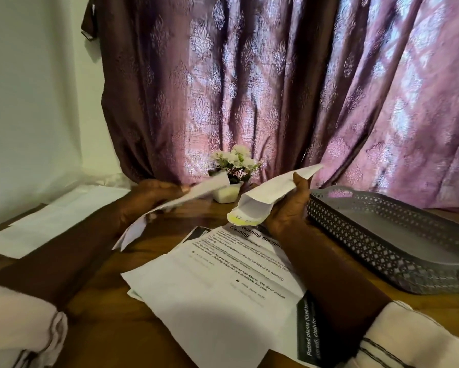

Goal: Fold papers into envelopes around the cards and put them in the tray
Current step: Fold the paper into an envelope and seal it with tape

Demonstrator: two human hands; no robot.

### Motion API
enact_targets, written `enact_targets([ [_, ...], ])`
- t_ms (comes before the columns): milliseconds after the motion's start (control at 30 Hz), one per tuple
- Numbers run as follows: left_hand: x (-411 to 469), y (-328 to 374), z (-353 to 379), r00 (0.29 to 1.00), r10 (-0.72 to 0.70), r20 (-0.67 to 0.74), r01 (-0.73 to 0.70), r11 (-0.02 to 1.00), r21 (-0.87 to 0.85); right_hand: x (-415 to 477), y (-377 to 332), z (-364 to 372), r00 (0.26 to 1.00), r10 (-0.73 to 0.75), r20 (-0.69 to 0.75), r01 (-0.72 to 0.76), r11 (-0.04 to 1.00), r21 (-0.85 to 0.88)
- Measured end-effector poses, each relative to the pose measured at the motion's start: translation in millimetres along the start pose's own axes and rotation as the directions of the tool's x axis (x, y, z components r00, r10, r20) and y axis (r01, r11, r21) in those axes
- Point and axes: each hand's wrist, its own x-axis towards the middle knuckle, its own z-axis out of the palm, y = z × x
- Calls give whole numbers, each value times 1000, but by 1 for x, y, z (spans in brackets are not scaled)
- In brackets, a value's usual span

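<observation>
Envelope (265, 193): folded white paper held above the table (95, 314) by the right hand (289, 208), thumb on top and fingers curled beneath, just left of the tray.
Contents: card (243, 218), its yellow-edged end poking out of the lower open end.
Other grip: left hand (148, 197) clutches a second folded paper (196, 193); it is motion-blurred, so possibly another wrap, but I cannot tell.
Below: printed sheets (223, 282) lie unfolded.
Destination: tray (355, 235), near the right hand; no envelope shows inside.
Progress: early, by my judgement. One wrap is unclosed, nothing is delivered, and sheets are left to fold.
</observation>
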Motion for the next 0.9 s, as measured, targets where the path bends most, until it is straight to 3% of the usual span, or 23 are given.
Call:
enact_targets([
  [100, 1, -1, 6, 984, -14, 180, -14, 988, 153, -4, 10, 10, 998, -57, 11, 57, 998, -2],
  [200, 4, -7, 12, 981, -28, 190, -8, 983, 186, -11, 12, 19, 996, -65, 54, 64, 998, 22],
  [467, -2, -4, 25, 990, -134, 52, 137, 989, -49, -20, 18, 25, 998, -41, 57, 40, 999, 27],
  [600, -10, 4, 38, 958, -245, 147, 268, 949, -168, -20, 19, 24, 994, -66, 86, 66, 998, 4],
  [800, -4, -1, 55, 968, -243, -56, 221, 940, -259, -25, 36, 26, 989, 25, 144, -20, 999, -36],
  [900, 1, -5, 54, 963, -244, -116, 201, 934, -295, -27, 41, 30, 995, 24, 94, -18, 998, -61],
])
